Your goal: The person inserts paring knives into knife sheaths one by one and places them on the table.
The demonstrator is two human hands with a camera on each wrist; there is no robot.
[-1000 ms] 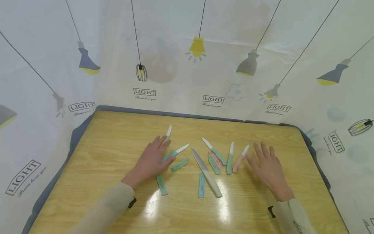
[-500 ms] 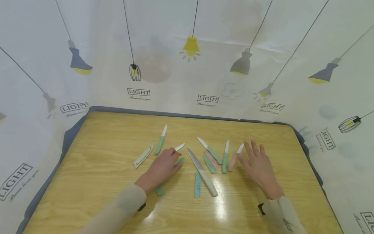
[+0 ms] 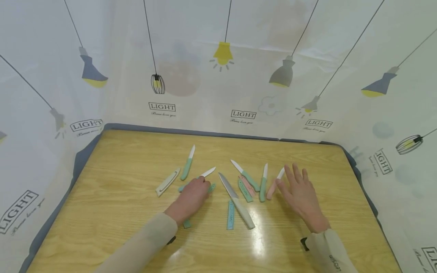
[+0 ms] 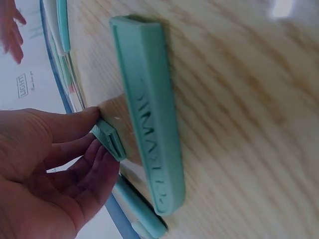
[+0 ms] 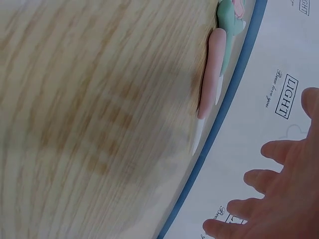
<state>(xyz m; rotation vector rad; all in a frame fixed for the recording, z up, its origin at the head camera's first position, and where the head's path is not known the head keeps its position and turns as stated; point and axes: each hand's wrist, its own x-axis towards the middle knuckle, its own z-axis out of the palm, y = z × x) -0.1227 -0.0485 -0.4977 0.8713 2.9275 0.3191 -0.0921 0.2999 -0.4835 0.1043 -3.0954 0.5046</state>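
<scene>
My left hand [image 3: 192, 197] pinches a green knife sheath [image 4: 108, 138] between thumb and fingers; its far end pokes out past the fingertips in the head view. Just behind the hand lies a blue-handled knife [image 3: 207, 173], its handle partly covered by the hand. A second green sheath [image 4: 149, 114] lies under the left wrist, mostly hidden from the head camera. My right hand [image 3: 302, 193], fingers spread and holding nothing, hovers beside a pink-handled knife [image 3: 271, 189] at the right of the group.
Around them on the wooden table lie a cream sheath [image 3: 167, 182], a green-handled knife [image 3: 186, 168], a large cream-handled knife [image 3: 243, 212] and a blue sheath [image 3: 230, 215]. More green-handled knives [image 3: 263, 189] lie by a green sheath [image 3: 245, 191] and a pink sheath [image 3: 250, 186]. Bare blades point mostly away.
My left hand has come off the knives at the back left, moved right and nearer, and taken hold of the green sheath. The right hand stays spread in nearly the same place.
</scene>
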